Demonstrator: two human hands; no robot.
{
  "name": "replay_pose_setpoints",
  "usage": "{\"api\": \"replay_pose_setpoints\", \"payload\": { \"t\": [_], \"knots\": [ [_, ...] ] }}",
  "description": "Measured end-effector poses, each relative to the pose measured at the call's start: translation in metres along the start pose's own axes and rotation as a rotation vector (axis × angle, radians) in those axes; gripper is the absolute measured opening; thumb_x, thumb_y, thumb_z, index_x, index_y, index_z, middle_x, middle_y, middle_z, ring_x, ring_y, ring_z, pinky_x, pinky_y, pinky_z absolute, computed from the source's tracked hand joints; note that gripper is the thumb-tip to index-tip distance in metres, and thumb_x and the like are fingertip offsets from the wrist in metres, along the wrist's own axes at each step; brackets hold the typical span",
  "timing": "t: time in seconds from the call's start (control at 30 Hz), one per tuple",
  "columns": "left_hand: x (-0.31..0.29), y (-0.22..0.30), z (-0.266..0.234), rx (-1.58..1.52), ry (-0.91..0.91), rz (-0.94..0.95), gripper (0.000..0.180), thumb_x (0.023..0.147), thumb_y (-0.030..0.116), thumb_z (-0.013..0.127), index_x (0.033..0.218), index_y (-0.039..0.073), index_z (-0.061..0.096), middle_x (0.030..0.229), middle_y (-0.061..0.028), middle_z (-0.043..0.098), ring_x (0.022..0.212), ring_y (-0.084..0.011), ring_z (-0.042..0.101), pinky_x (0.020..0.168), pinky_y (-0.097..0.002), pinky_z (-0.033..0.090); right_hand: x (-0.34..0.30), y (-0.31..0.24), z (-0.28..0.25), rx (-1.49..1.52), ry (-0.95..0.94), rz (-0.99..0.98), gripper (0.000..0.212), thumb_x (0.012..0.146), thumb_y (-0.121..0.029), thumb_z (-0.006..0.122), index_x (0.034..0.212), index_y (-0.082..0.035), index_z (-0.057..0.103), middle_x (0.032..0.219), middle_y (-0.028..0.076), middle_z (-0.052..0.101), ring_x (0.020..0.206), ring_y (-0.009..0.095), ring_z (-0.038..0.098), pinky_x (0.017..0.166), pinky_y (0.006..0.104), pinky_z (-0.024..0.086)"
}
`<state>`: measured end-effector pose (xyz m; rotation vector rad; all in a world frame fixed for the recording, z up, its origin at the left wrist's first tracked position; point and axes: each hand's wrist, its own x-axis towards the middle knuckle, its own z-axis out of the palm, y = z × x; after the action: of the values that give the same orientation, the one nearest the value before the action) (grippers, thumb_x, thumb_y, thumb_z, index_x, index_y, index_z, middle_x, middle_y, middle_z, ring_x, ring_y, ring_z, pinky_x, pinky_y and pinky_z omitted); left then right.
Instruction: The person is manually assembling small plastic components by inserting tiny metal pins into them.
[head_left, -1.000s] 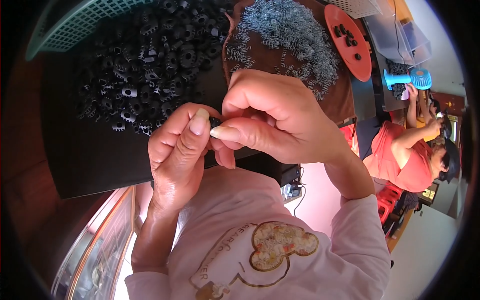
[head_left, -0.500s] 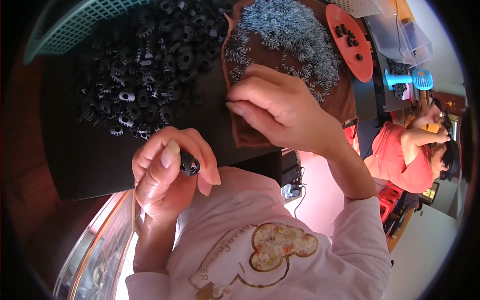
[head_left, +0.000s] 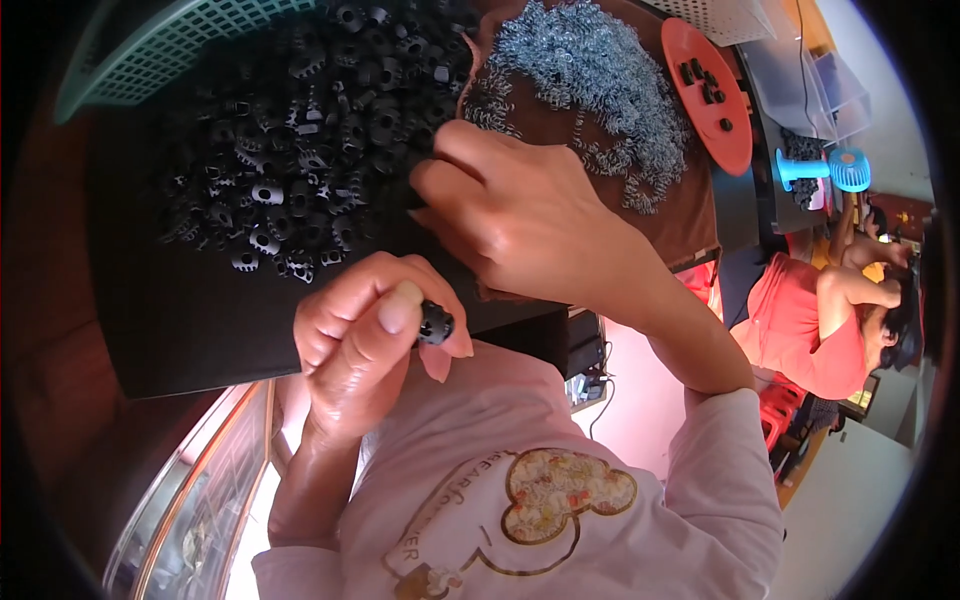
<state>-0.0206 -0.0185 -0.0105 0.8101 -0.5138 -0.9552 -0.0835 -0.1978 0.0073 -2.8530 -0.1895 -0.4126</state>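
Observation:
My left hand (head_left: 365,335) is closed around a small black plastic part (head_left: 435,324), pinched between thumb and fingers near the table's front edge. My right hand (head_left: 510,215) reaches forward over the table, fingers curled at the near edge of a heap of black plastic parts (head_left: 300,130); whether it holds anything is hidden. A pile of small silver metal springs (head_left: 590,75) lies on a brown cloth (head_left: 690,215) just beyond the right hand.
A black table (head_left: 180,320) carries both piles. A teal mesh basket (head_left: 150,50) sits at the back left, and an orange lid (head_left: 715,95) with a few black pieces at the back right. A person in red (head_left: 800,320) sits to the right beside a blue fan (head_left: 825,170).
The hands, joined a second ago, have parted. My right hand moved forward to the black parts; my left hand lowered toward my body with the black part.

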Motion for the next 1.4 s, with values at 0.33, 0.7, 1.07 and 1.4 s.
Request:
{"api": "replay_pose_setpoints", "payload": {
  "t": [0.33, 0.7, 1.07, 1.4],
  "knots": [
    [-0.004, -0.001, 0.001, 0.062, 0.019, -0.016, 0.031, 0.099, 0.023, 0.052, 0.089, -0.005, 0.061, 0.078, -0.0100, 0.063, 0.061, -0.0091, 0.055, 0.056, -0.0226, 0.046, 0.004, -0.004, -0.001, 0.071, 0.052, -0.069, 0.026, 0.064, -0.013, 0.070, 0.087, -0.005, 0.061, 0.084, 0.006, 0.049, 0.074, 0.021, 0.062, 0.049, 0.0320, 0.048],
    [-0.005, -0.001, -0.002, 0.098, 0.016, -0.016, 0.030, 0.099, 0.023, 0.052, 0.090, -0.004, 0.063, 0.077, -0.0076, 0.064, 0.060, -0.0085, 0.056, 0.056, -0.0228, 0.047, 0.009, -0.007, 0.000, 0.011, -0.023, -0.063, 0.015, 0.070, -0.018, 0.066, 0.078, -0.006, 0.060, 0.083, 0.006, 0.048, 0.072, 0.019, 0.061, 0.048, 0.0314, 0.048],
    [-0.006, -0.001, 0.000, 0.088, 0.059, -0.056, 0.030, 0.099, 0.023, 0.053, 0.091, -0.003, 0.063, 0.074, -0.0062, 0.065, 0.059, -0.0083, 0.057, 0.056, -0.0224, 0.047, 0.017, -0.008, 0.006, 0.095, -0.070, -0.121, 0.034, 0.070, -0.023, 0.067, 0.097, -0.004, 0.060, 0.092, 0.005, 0.050, 0.074, 0.020, 0.061, 0.051, 0.0310, 0.048],
    [-0.005, -0.003, -0.002, 0.132, 0.025, -0.025, 0.030, 0.099, 0.025, 0.054, 0.091, -0.003, 0.063, 0.073, -0.0059, 0.065, 0.059, -0.0080, 0.057, 0.056, -0.0225, 0.047, 0.012, -0.007, 0.005, 0.021, 0.006, -0.125, 0.014, 0.074, -0.020, 0.063, 0.076, -0.007, 0.059, 0.085, 0.005, 0.048, 0.070, 0.018, 0.060, 0.048, 0.0293, 0.048]
  ]
}}
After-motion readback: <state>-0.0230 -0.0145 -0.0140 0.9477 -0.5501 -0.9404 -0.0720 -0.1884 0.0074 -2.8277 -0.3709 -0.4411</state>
